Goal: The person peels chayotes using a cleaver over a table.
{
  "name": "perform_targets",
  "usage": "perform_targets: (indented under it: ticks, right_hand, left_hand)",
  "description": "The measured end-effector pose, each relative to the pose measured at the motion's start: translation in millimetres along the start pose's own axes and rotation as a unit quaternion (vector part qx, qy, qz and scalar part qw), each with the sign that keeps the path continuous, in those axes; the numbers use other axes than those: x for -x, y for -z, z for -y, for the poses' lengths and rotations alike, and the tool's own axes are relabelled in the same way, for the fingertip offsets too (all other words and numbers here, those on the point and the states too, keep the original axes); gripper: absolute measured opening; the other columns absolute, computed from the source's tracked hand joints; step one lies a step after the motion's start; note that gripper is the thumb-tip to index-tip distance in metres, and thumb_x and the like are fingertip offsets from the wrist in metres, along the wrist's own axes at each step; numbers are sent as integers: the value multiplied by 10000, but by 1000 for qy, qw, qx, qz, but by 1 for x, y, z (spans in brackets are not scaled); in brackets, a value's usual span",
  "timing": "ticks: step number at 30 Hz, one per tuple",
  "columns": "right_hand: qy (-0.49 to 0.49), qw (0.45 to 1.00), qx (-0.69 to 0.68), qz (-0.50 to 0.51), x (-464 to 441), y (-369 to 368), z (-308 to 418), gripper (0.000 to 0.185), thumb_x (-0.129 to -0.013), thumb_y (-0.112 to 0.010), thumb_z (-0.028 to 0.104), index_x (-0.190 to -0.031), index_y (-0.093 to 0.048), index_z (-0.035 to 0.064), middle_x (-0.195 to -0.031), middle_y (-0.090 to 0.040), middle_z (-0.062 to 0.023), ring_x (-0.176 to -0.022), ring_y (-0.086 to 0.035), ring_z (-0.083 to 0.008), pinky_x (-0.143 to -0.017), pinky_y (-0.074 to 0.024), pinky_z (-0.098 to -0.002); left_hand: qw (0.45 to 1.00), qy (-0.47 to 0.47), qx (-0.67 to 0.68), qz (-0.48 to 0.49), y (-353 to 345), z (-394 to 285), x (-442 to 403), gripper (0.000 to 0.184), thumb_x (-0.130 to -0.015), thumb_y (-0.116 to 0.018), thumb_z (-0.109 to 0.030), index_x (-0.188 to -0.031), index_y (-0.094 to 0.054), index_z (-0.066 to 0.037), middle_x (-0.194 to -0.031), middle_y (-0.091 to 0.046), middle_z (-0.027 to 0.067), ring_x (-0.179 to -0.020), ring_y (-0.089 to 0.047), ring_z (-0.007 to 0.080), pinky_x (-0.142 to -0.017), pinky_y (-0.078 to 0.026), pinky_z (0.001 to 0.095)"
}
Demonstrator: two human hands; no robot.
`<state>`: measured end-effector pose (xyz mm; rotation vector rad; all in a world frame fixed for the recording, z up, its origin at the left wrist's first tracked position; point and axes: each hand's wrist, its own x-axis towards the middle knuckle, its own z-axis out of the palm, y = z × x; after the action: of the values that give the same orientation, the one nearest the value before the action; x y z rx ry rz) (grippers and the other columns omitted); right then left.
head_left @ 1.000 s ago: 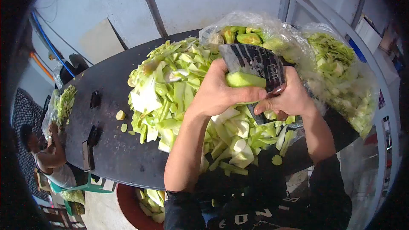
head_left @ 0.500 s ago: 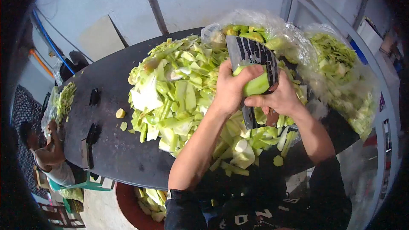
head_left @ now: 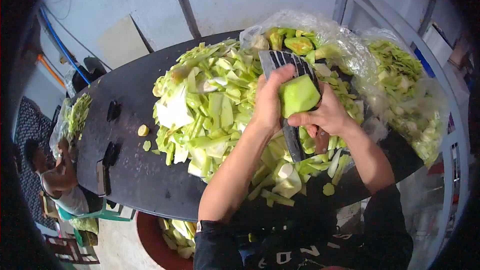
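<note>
1. Through the head camera, I take the pale green vegetable chunk [head_left: 300,96] as the centre of my clock. It sits in the grasp of the two hands, above the desk [head_left: 155,185].
2. My left hand [head_left: 269,101], at 9 o'clock, is curled around the chunk's side, its thumb reaching over towards 11.
3. My right hand [head_left: 331,112], at 4 o'clock, is closed in, its thumb along the chunk's lower edge. A brown handle [head_left: 321,141] shows below its fingers; I cannot tell how far they wrap it.
4. A dark tool with pale streaks [head_left: 294,145] runs behind the chunk, from 11 to 6 o'clock.
5. A big heap of cut green slices [head_left: 212,107] lies at 9, spreading round below the hands to 6, where one small round slice [head_left: 328,189] rests.
6. At 12, clear plastic [head_left: 312,22] lies about whole green vegetables [head_left: 299,45]; at 3, a clear bag [head_left: 417,105] bulges with cut pieces.
7. Between 8 and 9, I see a pale stub [head_left: 143,130] and, far off, a seated person [head_left: 62,185] handling another bag [head_left: 61,130].
8. Between 7 and 8, a red tub [head_left: 152,242] holds more slices.
</note>
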<state>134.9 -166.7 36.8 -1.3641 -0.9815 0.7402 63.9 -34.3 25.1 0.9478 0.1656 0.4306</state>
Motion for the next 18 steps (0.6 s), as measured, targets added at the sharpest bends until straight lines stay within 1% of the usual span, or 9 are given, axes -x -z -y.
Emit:
perform_targets:
  ticks: [3,5,6,7,9,10,11,14,18]
  right_hand:
    - [-16,999,-37,-23,-3,0,-3,350,-732,-839,201,-914,-600,22,-596,-579,-2,-385,-511,-85,-351,-416,-249]
    - [-39,996,-60,-48,-6,5,-2,325,-754,-822,208,-906,-601,24,-571,-562,2,-378,-501,-85,-353,-415,-254]
    - [-50,993,-66,-84,-8,10,-3,315,-767,-811,219,-901,-600,27,-549,-542,5,-371,-491,-87,-355,-413,-255]
    - [-62,988,-73,-121,-9,16,-4,305,-781,-799,230,-896,-599,30,-528,-521,8,-365,-481,-88,-357,-411,-257]
    - [-52,994,-7,-93,-12,36,-1,291,-805,-774,205,-922,-571,33,-543,-516,7,-383,-484,-88,-367,-418,-257]
    - [-48,992,7,-114,-13,38,-1,294,-820,-755,171,-962,-537,35,-572,-512,7,-399,-486,-83,-366,-417,-261]
    - [-43,990,21,-136,-14,41,-1,304,-835,-736,137,-1002,-503,36,-602,-507,8,-414,-488,-78,-364,-416,-266]
    - [-40,987,36,-152,-16,58,-10,259,-859,-700,107,-1016,-514,18,-669,-555,-4,-439,-506,-87,-376,-439,-270]
    - [-19,980,57,-188,-18,63,-9,207,-885,-658,83,-1014,-509,20,-631,-532,2,-426,-498,-89,-372,-431,-273]
  left_hand:
    - [995,23,93,11,-3,-9,1,457,-857,-550,-457,-1023,-603,-34,-948,-658,125,-846,-649,268,-806,-528,397]
    - [978,73,160,-109,-6,-14,1,543,-851,-541,-507,-1126,-551,-39,-1061,-630,138,-959,-622,310,-871,-498,474]
    - [973,83,180,-119,3,-8,-7,500,-894,-515,-427,-1223,-479,-53,-1145,-591,146,-1045,-584,328,-890,-478,528]
    - [973,82,178,-117,13,-1,-14,500,-894,-515,-427,-1223,-479,-53,-1145,-591,146,-1045,-584,328,-890,-478,528]
    - [976,61,152,-142,21,3,-21,316,-916,-508,-264,-1178,-544,-91,-1087,-602,138,-971,-586,255,-852,-488,488]
    - [981,65,126,-135,22,0,-18,394,-931,-458,-121,-1320,-447,-64,-1204,-540,183,-1101,-545,307,-886,-490,544]
    - [981,68,125,-130,20,-2,-17,394,-931,-458,-121,-1320,-447,-64,-1204,-540,183,-1101,-545,307,-886,-490,544]
    - [992,25,78,-92,15,-10,-13,540,-953,-411,-26,-1447,-193,2,-1270,-476,252,-1193,-502,418,-915,-538,529]
    - [999,10,15,-32,21,-20,-14,462,-980,-421,-54,-1375,-218,75,-1248,-487,264,-1127,-565,400,-879,-579,499]
